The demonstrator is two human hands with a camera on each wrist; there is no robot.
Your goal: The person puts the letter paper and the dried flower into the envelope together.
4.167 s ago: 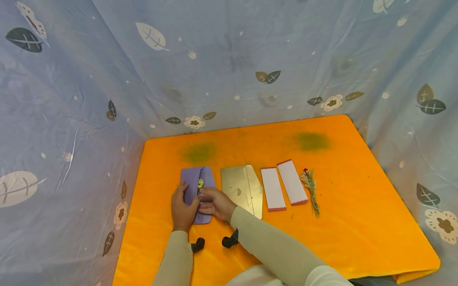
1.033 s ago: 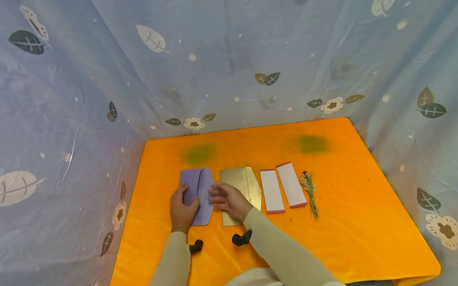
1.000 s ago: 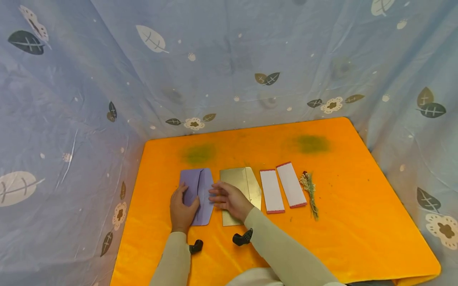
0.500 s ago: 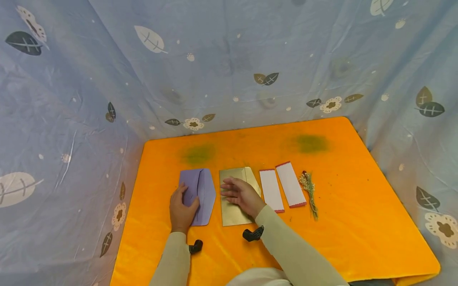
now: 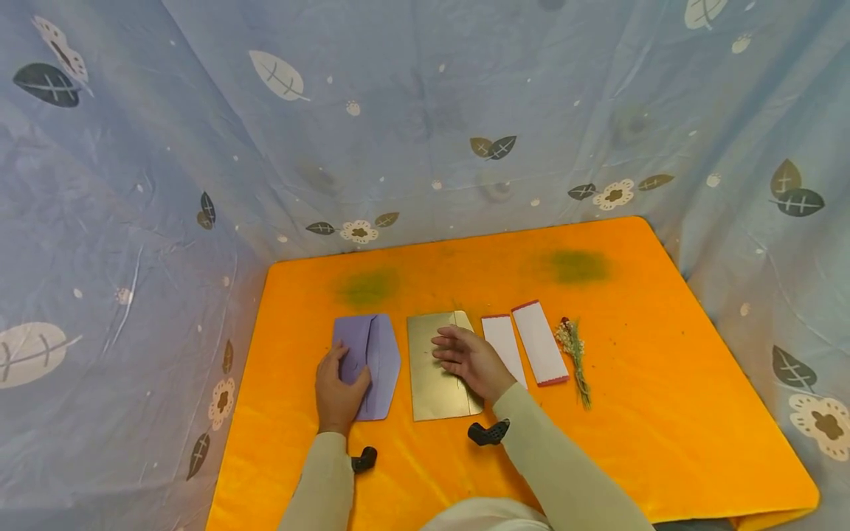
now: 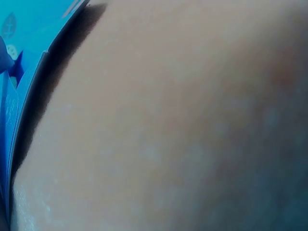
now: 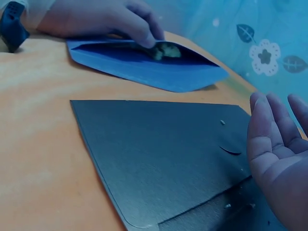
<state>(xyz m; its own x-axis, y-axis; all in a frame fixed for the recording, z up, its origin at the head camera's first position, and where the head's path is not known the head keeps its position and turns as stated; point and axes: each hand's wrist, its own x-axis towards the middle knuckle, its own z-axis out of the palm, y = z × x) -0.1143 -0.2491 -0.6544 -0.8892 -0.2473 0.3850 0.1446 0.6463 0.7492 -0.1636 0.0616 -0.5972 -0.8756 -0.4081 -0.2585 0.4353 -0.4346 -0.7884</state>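
My left hand (image 5: 340,387) grips the purple envelope (image 5: 385,361) on the left, its thumb at the edge of the opening and its fingers on the front. The flap lies out to the right. Inside the gaping mouth, pale yellowish dried flowers (image 7: 168,50) show in the right wrist view; their stems are hidden. My right hand (image 5: 473,361), holding nothing, hovers over the gold envelope (image 5: 428,391) with fingers loosely extended. That envelope lies flat beside the purple one, with small plant bits on it. Skin fills most of the left wrist view.
Right of the gold envelope lie two white cards with red edges, one card (image 5: 501,339) partly behind my hand and the other card (image 5: 541,343) slanted. Farther right is a dried flower bunch (image 5: 578,361). Patterned curtains (image 5: 425,110) enclose the orange table (image 5: 664,413).
Earlier my right hand was at the purple envelope's opening with the flowers. Now the flowers are inside, and that hand has moved right over the gold envelope. My left hand has stayed put.
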